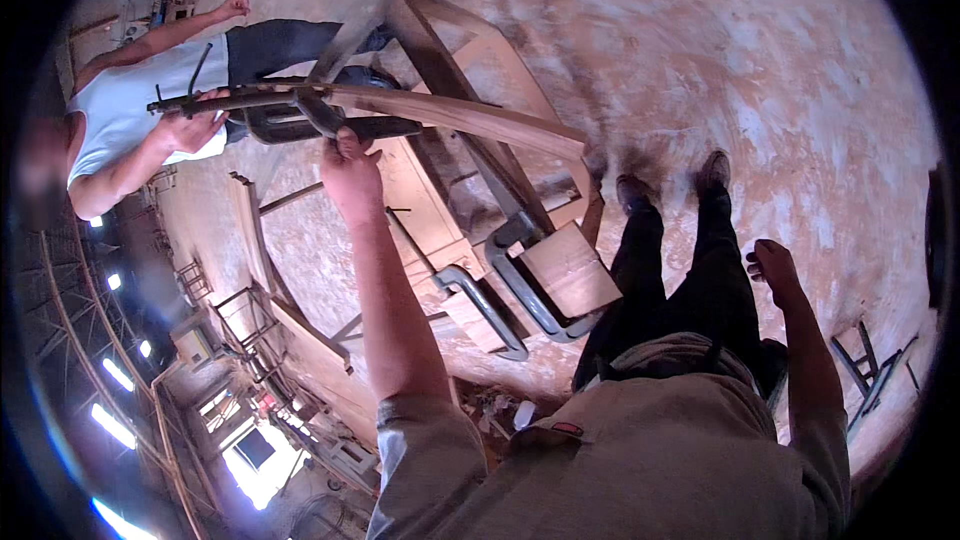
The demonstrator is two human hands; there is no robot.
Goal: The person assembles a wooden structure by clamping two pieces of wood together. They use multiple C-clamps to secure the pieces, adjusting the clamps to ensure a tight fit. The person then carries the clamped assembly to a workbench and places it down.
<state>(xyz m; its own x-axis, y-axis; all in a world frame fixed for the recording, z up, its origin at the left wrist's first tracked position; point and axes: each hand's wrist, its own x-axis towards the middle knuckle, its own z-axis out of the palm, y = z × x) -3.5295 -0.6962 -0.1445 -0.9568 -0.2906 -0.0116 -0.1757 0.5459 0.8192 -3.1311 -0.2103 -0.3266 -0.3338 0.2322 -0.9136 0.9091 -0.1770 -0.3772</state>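
My left hand [352,172] reaches forward with its fingers closed round part of a dark metal clamp [330,125], beside the end of a wooden bar [470,120]. The bar lies across a wooden frame [435,50]. A co-worker's hand [195,122] grips the clamp's far end, near its screw handle. Closer to me, a grey C-clamp [515,275] sits around a wooden block [572,268], and a smaller C-clamp [485,310] is beside another block [470,322]. My right hand [772,265] hangs by my side, fingers curled, with nothing visible in it.
A co-worker in a white sleeveless top [150,90] stands across the frame. Long boards [300,325] lie to the left, with metal frames [245,320] beyond. A dark metal stand [868,370] is at my right. The floor [720,60] is stained and pale.
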